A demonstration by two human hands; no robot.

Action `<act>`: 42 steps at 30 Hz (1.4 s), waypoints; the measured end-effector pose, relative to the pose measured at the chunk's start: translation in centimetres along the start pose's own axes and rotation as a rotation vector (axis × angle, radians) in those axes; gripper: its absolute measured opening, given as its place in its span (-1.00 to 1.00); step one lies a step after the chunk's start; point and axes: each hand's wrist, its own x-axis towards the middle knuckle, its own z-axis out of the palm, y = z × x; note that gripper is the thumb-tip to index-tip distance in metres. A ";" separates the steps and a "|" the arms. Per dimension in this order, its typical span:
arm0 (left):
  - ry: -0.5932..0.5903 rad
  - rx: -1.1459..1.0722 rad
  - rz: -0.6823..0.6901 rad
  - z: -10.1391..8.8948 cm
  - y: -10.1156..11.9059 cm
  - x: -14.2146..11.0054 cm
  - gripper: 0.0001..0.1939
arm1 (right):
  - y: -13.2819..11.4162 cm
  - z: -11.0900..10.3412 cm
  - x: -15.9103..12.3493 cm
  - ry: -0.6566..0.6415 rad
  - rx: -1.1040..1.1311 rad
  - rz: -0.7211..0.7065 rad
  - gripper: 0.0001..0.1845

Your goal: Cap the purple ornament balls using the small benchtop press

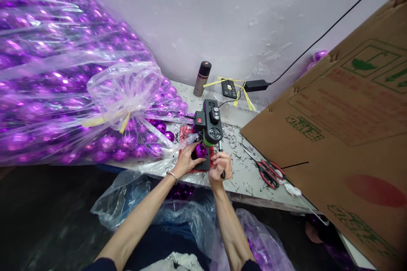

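A small black and green bench drill press (212, 123) stands on the white table. Beneath its head sits a shiny purple faceted ball (201, 150), pinched between the thumb and fingers of my left hand (187, 160). My right hand (221, 166) is closed around the press's black lever handle (223, 174), just right of the ball. A black base plate (203, 165) lies under the ball, with red material around it. The drill tip is hidden from this angle.
A big clear bag of purple balls (121, 110) fills the left. On the right leans a cardboard box (343, 127), with red-handled scissors (270, 173) beside it. A spray can (202, 78) and a black power adapter (256, 85) sit behind. Dark shavings litter the table (235, 178).
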 end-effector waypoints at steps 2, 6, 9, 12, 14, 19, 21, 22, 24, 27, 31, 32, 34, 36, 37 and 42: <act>-0.001 -0.008 0.002 0.1 -0.1 0.2 -0.33 | -0.1 -0.1 0.2 -0.020 -0.016 -0.032 -0.58; -0.007 -0.011 0.015 0.1 -0.1 0.7 -0.31 | -1.6 -0.3 2.4 -0.007 -0.001 0.011 -0.55; -0.006 0.021 0.047 -0.2 0.1 -0.6 -0.33 | -3.5 -0.5 5.1 -0.015 0.001 0.168 -0.54; 0.006 0.117 0.132 -1.4 0.5 -4.0 -0.29 | -4.7 -0.6 6.7 -0.051 0.020 0.236 -0.53; 0.026 0.203 0.202 -2.9 1.2 -6.0 -0.21 | -4.8 -0.7 6.6 -0.062 0.030 0.209 -0.55; 0.143 0.493 0.168 -8.4 3.3 -3.2 -0.61 | -4.2 -0.5 4.9 -0.034 0.008 0.129 -0.57; 0.071 0.704 -0.054 -10.3 3.8 0.2 -0.65 | -4.0 -0.6 4.7 -0.042 -0.005 0.123 -0.58; -0.009 0.799 -0.168 -10.9 3.9 1.8 -0.64 | -4.0 -0.6 4.6 -0.056 -0.010 0.127 -0.58; -0.148 0.919 -0.327 -11.6 3.7 3.9 -0.56 | -3.9 -0.8 4.6 -0.083 -0.009 0.135 -0.60; -0.198 0.840 -0.352 -11.8 2.6 4.7 -0.43 | -4.0 -0.9 4.6 -0.090 -0.005 0.140 -0.60; 0.060 0.246 -0.204 -12.0 1.4 3.6 -0.39 | -4.4 -0.8 5.2 -0.077 0.015 0.132 -0.59; 0.111 0.052 -0.192 -12.1 1.4 3.2 -0.34 | -4.6 -0.7 5.5 -0.079 0.021 0.141 -0.58; 0.134 -0.320 -0.239 -12.0 1.9 2.3 -0.27 | -5.1 -0.7 6.3 -0.092 0.028 0.182 -0.57; 0.088 -0.614 -0.343 -11.6 2.9 1.1 -0.30 | -5.5 -0.6 7.1 -0.106 0.029 0.227 -0.56; 0.055 -0.718 -0.396 -11.2 3.4 0.5 -0.35 | -5.6 -0.6 7.5 -0.108 0.027 0.239 -0.56; -0.031 -0.953 -0.570 -8.4 4.6 -2.2 -0.45 | -5.8 -0.6 7.9 -0.100 -0.005 0.218 -0.54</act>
